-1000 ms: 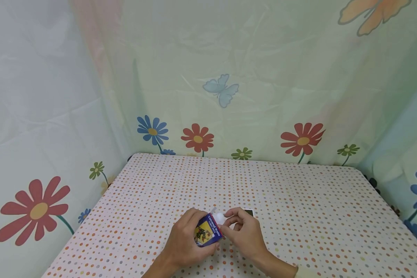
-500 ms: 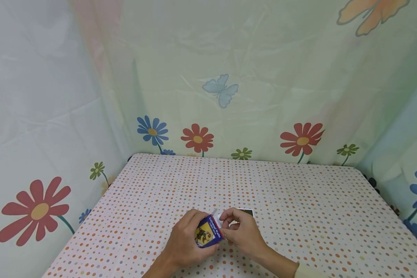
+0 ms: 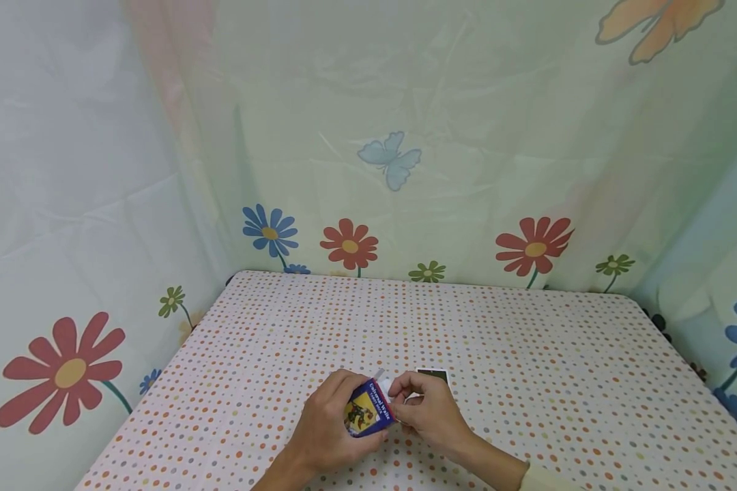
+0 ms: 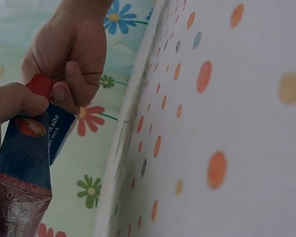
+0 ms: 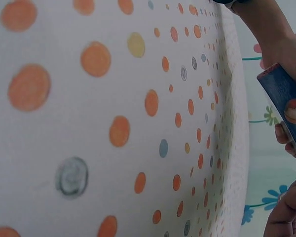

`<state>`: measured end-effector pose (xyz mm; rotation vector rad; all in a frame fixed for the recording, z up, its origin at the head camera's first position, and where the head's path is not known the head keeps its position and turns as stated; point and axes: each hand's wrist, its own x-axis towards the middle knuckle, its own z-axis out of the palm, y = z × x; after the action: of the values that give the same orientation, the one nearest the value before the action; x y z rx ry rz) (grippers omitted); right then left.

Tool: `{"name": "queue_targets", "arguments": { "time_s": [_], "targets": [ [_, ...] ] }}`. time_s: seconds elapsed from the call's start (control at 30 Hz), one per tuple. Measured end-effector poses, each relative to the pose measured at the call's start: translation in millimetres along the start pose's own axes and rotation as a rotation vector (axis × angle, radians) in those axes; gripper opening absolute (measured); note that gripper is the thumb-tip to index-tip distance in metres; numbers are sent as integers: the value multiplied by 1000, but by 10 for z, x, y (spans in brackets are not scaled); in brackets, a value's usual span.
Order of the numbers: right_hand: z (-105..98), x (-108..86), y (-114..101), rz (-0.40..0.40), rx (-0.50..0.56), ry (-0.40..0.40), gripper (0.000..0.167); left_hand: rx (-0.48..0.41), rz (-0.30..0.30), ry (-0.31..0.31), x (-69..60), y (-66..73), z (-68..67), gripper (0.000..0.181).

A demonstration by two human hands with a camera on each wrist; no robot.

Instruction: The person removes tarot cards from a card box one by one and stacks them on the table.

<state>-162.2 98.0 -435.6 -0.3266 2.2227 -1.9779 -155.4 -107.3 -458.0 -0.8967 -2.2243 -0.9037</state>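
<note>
A blue tarot deck box (image 3: 368,409) with a yellow picture is tilted above the table near its front. My left hand (image 3: 322,423) grips the box by its sides, the thumb along the lower edge. The right hand (image 3: 432,412) has curled fingers at the box's end, thumb and fingertips pinching its edge by a pale flap (image 3: 385,382). In the left wrist view, a red flap (image 4: 39,85) shows between the left thumb and the right fingers. The box's inside is hidden. Partly behind the right hand lies a dark, white-edged card (image 3: 436,374).
A dotted cloth covers the table (image 3: 282,327). Flower-printed curtains (image 3: 454,170) hang along the back and both sides, close to the table's edges.
My right hand has shifted slightly left onto the box's end, and less of the white flap shows. A bit more of the card behind it is visible. The left hand has barely moved.
</note>
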Motion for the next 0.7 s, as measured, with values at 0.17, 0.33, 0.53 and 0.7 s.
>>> {"name": "queue_targets", "arguments": {
  "time_s": [0.17,0.33,0.53,0.7],
  "targets": [
    [-5,20,-5,0,-15,-5,16,-3,0,-2,22,-8,-13,60],
    [-20,48,-18,-8,-47,3,14,-2,6,-7,66,-46,-13,61],
    [-45,73,-9,-9,-58,35,12,-1,5,-27,126,-96,24,61],
    [-77,93,-3,12,-61,56,12,-3,-11,-35,184,-109,45,62]
  ]
}}
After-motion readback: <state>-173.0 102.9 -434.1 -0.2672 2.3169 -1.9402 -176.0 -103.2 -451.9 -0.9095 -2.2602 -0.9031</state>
